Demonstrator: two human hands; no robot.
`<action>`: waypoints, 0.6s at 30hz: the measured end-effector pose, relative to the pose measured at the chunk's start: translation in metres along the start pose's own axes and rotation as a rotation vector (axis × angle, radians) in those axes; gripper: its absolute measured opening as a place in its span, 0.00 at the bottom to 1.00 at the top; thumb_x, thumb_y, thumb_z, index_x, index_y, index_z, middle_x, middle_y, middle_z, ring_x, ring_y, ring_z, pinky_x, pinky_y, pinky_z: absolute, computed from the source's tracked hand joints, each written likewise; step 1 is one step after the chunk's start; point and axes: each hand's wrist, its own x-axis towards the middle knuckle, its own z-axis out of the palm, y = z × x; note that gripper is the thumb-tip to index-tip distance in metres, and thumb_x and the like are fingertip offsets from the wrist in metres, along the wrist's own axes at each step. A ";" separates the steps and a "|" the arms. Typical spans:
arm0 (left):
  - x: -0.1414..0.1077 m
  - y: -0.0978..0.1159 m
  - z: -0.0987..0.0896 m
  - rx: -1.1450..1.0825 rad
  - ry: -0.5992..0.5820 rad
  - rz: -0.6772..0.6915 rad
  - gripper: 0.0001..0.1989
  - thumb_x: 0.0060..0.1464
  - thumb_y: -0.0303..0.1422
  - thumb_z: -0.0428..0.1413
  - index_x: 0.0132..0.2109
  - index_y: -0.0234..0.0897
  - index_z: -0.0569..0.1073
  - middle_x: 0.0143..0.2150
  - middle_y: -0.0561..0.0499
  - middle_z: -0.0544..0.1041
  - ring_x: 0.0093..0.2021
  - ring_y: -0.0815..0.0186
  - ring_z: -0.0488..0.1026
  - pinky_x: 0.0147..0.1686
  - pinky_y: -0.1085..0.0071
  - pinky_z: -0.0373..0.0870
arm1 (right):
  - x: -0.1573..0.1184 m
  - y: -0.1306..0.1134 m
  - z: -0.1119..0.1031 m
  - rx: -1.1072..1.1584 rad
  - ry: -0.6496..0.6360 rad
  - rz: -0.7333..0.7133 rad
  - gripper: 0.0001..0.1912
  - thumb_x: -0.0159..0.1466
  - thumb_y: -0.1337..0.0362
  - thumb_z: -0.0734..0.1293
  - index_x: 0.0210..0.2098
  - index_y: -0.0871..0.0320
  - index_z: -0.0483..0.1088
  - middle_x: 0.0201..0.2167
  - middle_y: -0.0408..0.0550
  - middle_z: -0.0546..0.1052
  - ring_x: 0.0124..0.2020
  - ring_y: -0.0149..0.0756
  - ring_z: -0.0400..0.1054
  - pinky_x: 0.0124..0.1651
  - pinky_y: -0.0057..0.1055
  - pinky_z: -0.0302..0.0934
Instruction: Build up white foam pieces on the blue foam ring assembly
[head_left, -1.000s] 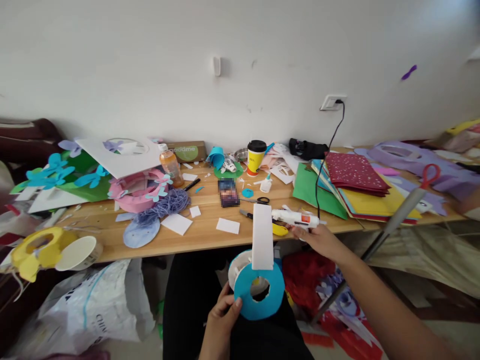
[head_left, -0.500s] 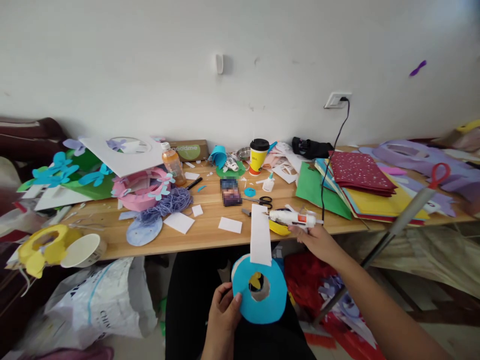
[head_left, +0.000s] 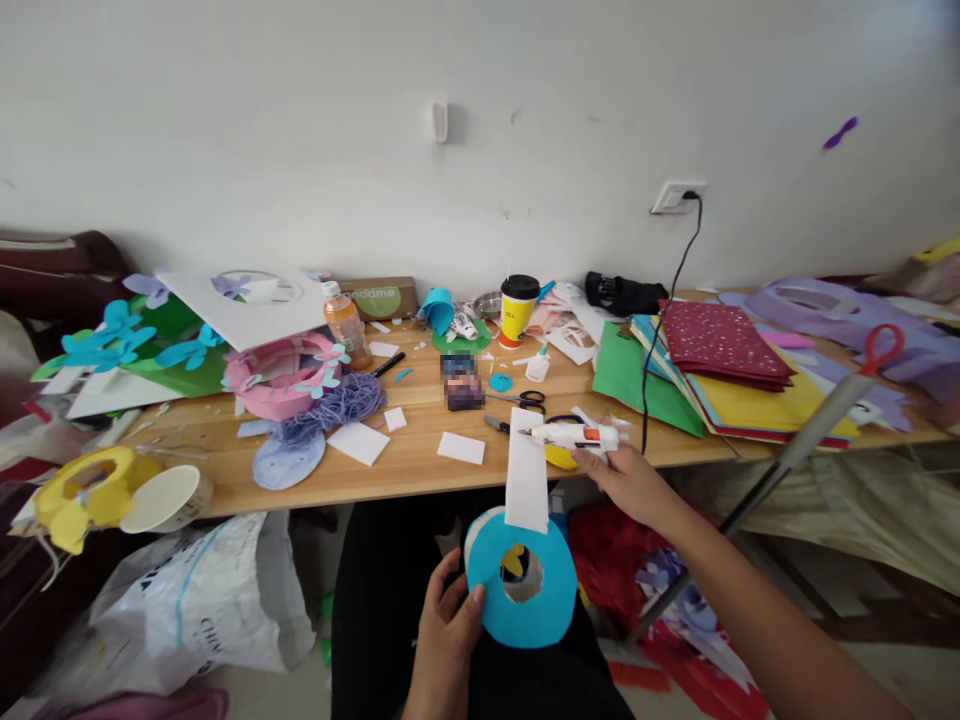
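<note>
Blue ring with white strip, held; glue gun at the strip

Item one: blue ring (head_left: 556, 590), with a ragged central opening and a pale layer behind, held above the lap, in front of the table (head_left: 409, 462). Its left edge is pinched by the left hand (head_left: 444, 625), thumb on the blue face, other fingers partly hidden behind.

Item two: white strip (head_left: 527, 485), extending from the ring's upper edge; how it is fixed cannot be told.

Item three: glue gun (head_left: 577, 436), gripped in the closed fingers of the right hand (head_left: 626, 482), nozzle over the strip's far end; contact cannot be told. A black cord (head_left: 678, 268) is seen beyond.

Handling, as judged: ring and strip light, fairly stiff but easily creased, hardly slippery; best held by the outer rim, with the ragged opening and strip joint spared. Gun heavier, best taken by its handle, its nozzle possibly hot.
</note>
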 end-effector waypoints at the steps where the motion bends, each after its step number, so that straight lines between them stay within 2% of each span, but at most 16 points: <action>1: 0.000 -0.001 0.000 0.000 0.005 0.003 0.44 0.35 0.45 0.74 0.58 0.38 0.67 0.48 0.35 0.80 0.45 0.46 0.80 0.36 0.64 0.76 | 0.000 -0.001 0.000 -0.009 -0.007 -0.004 0.22 0.67 0.44 0.60 0.33 0.54 0.73 0.27 0.47 0.77 0.34 0.47 0.72 0.41 0.43 0.68; 5: -0.001 0.001 0.002 -0.016 0.010 0.004 0.44 0.34 0.45 0.74 0.58 0.37 0.69 0.47 0.35 0.80 0.45 0.47 0.80 0.37 0.64 0.76 | -0.001 -0.002 -0.002 -0.022 -0.014 -0.006 0.22 0.68 0.45 0.60 0.38 0.55 0.74 0.33 0.48 0.79 0.39 0.48 0.73 0.46 0.44 0.67; 8: -0.002 0.006 0.001 -0.023 -0.008 -0.020 0.43 0.35 0.43 0.74 0.57 0.36 0.69 0.47 0.35 0.80 0.45 0.47 0.80 0.38 0.64 0.76 | -0.003 -0.002 -0.004 -0.012 -0.022 0.012 0.20 0.67 0.45 0.62 0.40 0.55 0.75 0.35 0.48 0.80 0.39 0.48 0.73 0.46 0.42 0.68; 13: -0.003 0.012 0.000 -0.030 -0.057 -0.049 0.41 0.35 0.41 0.75 0.56 0.37 0.69 0.48 0.35 0.80 0.48 0.45 0.79 0.41 0.61 0.76 | -0.005 0.000 -0.004 -0.015 -0.044 -0.012 0.17 0.67 0.48 0.63 0.37 0.54 0.76 0.34 0.46 0.80 0.39 0.47 0.73 0.46 0.42 0.69; 18: -0.004 0.011 0.000 -0.018 -0.059 -0.036 0.41 0.37 0.42 0.74 0.57 0.36 0.68 0.50 0.34 0.79 0.49 0.45 0.78 0.41 0.61 0.76 | -0.004 0.001 -0.002 -0.087 -0.024 0.027 0.20 0.67 0.47 0.61 0.33 0.54 0.75 0.32 0.49 0.80 0.36 0.48 0.73 0.43 0.43 0.69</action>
